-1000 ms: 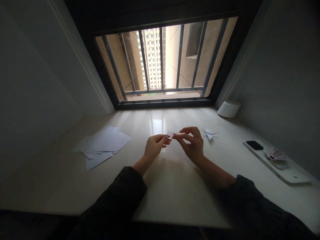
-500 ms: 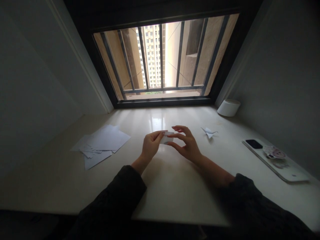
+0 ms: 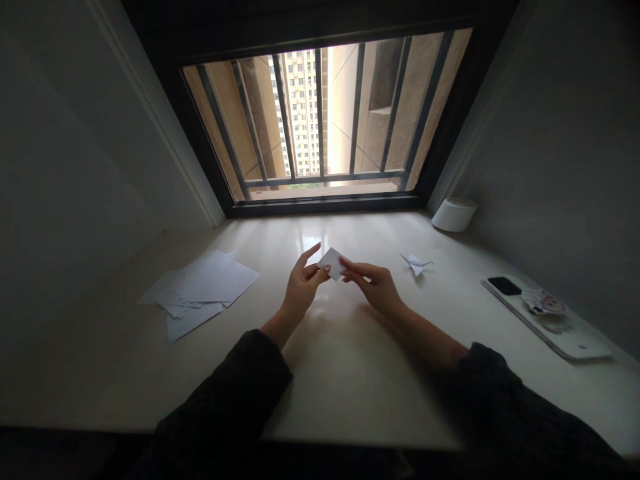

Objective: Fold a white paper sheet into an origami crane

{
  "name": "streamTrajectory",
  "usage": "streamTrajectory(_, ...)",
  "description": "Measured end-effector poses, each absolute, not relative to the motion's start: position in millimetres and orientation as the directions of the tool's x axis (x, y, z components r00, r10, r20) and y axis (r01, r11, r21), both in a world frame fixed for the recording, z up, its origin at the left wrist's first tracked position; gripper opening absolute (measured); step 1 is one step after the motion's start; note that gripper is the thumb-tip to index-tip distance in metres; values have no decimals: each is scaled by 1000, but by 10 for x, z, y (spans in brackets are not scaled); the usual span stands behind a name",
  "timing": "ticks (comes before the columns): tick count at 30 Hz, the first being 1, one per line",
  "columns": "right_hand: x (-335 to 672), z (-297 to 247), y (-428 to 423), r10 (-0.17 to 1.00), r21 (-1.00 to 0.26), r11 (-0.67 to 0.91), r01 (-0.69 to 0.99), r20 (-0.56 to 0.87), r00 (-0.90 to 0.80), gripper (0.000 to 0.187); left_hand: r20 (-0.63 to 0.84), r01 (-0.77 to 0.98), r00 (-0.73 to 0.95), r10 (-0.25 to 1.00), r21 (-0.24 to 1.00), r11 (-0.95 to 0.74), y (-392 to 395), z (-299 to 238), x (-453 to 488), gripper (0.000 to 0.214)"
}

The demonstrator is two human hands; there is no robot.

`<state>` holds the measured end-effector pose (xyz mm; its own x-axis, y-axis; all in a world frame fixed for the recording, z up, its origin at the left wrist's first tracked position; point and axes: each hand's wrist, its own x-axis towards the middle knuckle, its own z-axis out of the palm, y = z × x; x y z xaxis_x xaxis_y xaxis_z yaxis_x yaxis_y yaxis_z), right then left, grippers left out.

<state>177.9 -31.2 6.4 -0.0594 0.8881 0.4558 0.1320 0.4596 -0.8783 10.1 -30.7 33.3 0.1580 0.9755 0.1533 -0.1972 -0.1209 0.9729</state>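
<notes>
A small folded piece of white paper [image 3: 333, 262] is held between both hands above the middle of the pale tabletop [image 3: 350, 360]. My left hand [image 3: 303, 290] pinches its left side with thumb and middle fingers, the index finger pointing up. My right hand [image 3: 375, 283] pinches its right edge with fingertips together. Both arms wear dark sleeves.
A loose stack of white sheets [image 3: 200, 290] lies at the left. A small folded paper figure [image 3: 415, 264] sits right of my hands. A white round container [image 3: 454, 215] stands by the barred window [image 3: 325, 120]. A white phone with a sticker [image 3: 547, 317] lies at the right.
The paper piece has been turned from a thin flat strip into a diamond facing me. My left index finger has lifted and my right fingers have closed on the edge.
</notes>
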Motion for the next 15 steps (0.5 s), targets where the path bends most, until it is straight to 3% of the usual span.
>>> streamTrajectory(6, 1767, 71, -331, 899, -895, 433, 107, 438, 23, 31, 172, -190, 209, 963, 973, -133, -277, 283, 97, 38)
streamTrajectory(15, 1764, 137, -341, 926, -923, 377, 73, 377, -5, 37, 191, -117, 222, 956, 979, -168, -236, 274, 60, 36)
